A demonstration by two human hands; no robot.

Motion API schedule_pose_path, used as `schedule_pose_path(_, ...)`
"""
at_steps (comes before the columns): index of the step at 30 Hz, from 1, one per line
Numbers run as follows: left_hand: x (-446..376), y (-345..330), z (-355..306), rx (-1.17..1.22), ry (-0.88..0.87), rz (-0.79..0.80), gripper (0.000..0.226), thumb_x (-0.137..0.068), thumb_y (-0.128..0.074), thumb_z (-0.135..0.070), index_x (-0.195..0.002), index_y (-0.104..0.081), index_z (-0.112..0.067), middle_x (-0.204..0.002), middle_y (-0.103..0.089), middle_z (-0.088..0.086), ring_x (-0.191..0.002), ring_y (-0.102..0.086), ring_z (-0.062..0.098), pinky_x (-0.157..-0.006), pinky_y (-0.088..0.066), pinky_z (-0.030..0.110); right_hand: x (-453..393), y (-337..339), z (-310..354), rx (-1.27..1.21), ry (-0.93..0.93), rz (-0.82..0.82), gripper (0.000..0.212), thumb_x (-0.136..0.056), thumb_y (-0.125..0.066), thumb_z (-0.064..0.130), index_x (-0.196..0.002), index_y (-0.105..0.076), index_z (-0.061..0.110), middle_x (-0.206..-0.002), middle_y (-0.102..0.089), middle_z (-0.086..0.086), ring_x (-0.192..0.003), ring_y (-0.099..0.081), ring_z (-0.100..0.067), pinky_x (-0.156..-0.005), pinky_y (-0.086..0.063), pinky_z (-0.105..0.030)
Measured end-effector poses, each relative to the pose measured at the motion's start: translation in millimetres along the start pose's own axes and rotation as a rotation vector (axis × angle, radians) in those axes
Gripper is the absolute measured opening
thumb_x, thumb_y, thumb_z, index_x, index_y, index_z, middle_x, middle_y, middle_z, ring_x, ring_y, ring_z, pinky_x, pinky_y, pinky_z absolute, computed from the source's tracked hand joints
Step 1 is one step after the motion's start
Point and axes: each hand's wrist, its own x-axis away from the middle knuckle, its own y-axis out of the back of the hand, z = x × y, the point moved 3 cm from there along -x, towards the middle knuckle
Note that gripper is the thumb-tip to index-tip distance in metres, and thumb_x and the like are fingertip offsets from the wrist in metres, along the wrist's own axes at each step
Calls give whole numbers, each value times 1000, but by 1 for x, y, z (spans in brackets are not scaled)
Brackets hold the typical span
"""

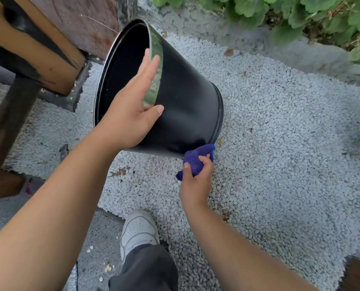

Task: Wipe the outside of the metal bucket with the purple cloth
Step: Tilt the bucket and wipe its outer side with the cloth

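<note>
The left hand (pixel 130 114) lies flat and open on the tilted bucket (pixel 185 106); the right hand (pixel 195 181) clutches the cloth (pixel 193 158) at its base. With no real grip, the bucket could roll.

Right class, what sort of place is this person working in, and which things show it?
Probably a garden or yard outdoors: pale gravel covers the ground, leafy plants grow along the edge, and weathered timber stands beside the bucket.

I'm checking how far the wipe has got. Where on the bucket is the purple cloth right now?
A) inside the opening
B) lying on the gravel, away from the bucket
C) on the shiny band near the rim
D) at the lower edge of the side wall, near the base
D: the right hand presses the purple cloth against the bucket at its lower edge near the base, while the left hand steadies the rim end.
</note>
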Motion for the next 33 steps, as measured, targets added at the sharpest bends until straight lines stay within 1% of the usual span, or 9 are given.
schedule_pose_path(2,-5,-1,-1,-18,-6,7,83,-91,-57,6,-158,-13,-14,-166,-1,6,-137,-1,-24,-87,-33,-3,3,-1,-2,2,-48,7,31,-95,-60,26,-120,-43,36,-136,-56,0,-100,-61,-9,-81,-44,-16)
schedule_pose_path(6,-11,8,5,-9,13,7,82,-92,-59,5,-158,-17,-18,-165,-5,-3,-143,-5,-9,-96,-27,-4,6,5,-1,47,16,55,31,-93,-63,23,-115,-47,36,-114,-54,20,-89,-53,18,-70,-34,2)
schedule_pose_path(12,-28,46,35,-140,49,-23,80,-94,-64,-7,-157,-20,-29,-160,-16,-13,-134,-10,-27,-106,-10,-4,18,-5,-2,-148,-411,529,22,-81,-67,23,-101,-62,31,-106,-67,-4,-84,-65,-20,-61,-50,-28)
schedule_pose_path(15,-31,56,50,-159,94,-17,83,-94,-64,-10,-155,-15,-35,-163,-17,-12,-143,-15,-13,-113,-11,4,12,2,11,-429,-711,694,31,-72,-73,26,-102,-63,24,-85,-66,-5,-55,-56,-15,-49,-41,-21)
schedule_pose_path(18,-32,57,54,-150,89,-26,85,-94,-64,-8,-153,-12,-41,-164,-18,-8,-149,-16,-1,-118,-13,15,-13,20,30,-584,-771,760,47,-62,-87,37,-99,-69,14,-82,-64,-7,-54,-51,-13,-47,-45,-22)
schedule_pose_path(23,-32,52,49,-231,63,-76,77,-92,-63,-7,-156,-24,-23,-163,-23,2,-149,-17,7,-109,-9,0,-74,46,74,-755,-488,663,68,-65,-84,39,-123,-59,14,-96,-64,-7,-50,-52,-9,-46,-43,-17)
schedule_pose_path(26,-29,51,47,-247,90,-95,78,-93,-62,-9,-157,-20,-19,-161,-24,-2,-141,-18,-2,-103,-9,-6,-114,58,94,-785,-324,345,42,-81,-73,35,-119,-60,24,-93,-69,-2,-50,-53,-10,-43,-39,-17)
schedule_pose_path(30,-26,50,44,-277,104,-92,81,-92,-62,-20,-158,-15,-20,-164,-20,-1,-142,-18,1,-101,-6,-7,-138,53,116,-505,-180,227,12,-89,-66,38,-99,-63,32,-84,-72,4,-57,-58,-13,-50,-42,-21)
schedule_pose_path(33,-25,47,43,-288,122,-96,91,-88,-71,-32,-158,-12,-24,-164,-20,-4,-148,-19,8,-101,-5,-7,-152,40,128,-114,-129,205,21,-90,-59,49,-95,-63,28,-85,-72,5,-68,-66,-15,-64,-52,-28)
